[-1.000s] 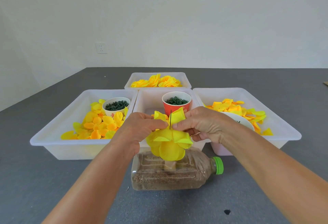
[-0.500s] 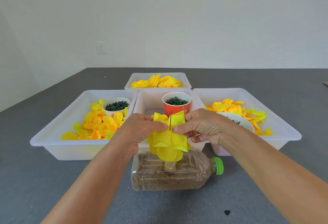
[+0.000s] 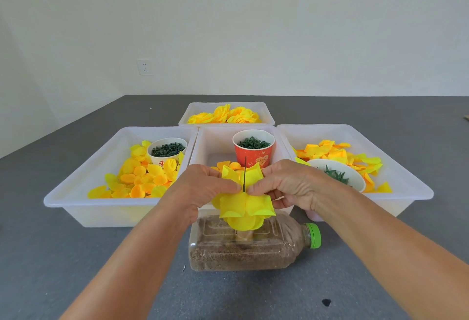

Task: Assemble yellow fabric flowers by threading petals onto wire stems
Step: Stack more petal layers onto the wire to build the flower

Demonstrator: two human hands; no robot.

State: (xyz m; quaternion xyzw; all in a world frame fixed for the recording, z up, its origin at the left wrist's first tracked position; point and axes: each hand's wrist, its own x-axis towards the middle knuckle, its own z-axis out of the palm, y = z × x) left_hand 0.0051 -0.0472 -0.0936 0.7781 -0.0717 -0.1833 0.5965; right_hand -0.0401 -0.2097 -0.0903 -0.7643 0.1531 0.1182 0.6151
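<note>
Hands: our left hand (image 3: 203, 187) and right hand (image 3: 286, 185) pinch yellow petals (image 3: 243, 203) on wire stem (image 3: 245, 172) | trays (image 3: 76, 200): 4 | cups (image 3: 253, 152): 2, print unreadable | bottle (image 3: 253, 248): 1

The red cup (image 3: 253, 153) and white cup (image 3: 166, 153) bear red markings too small to read.

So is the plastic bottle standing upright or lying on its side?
On its side: the plastic bottle lies flat on the table, its green cap pointing right.
</note>
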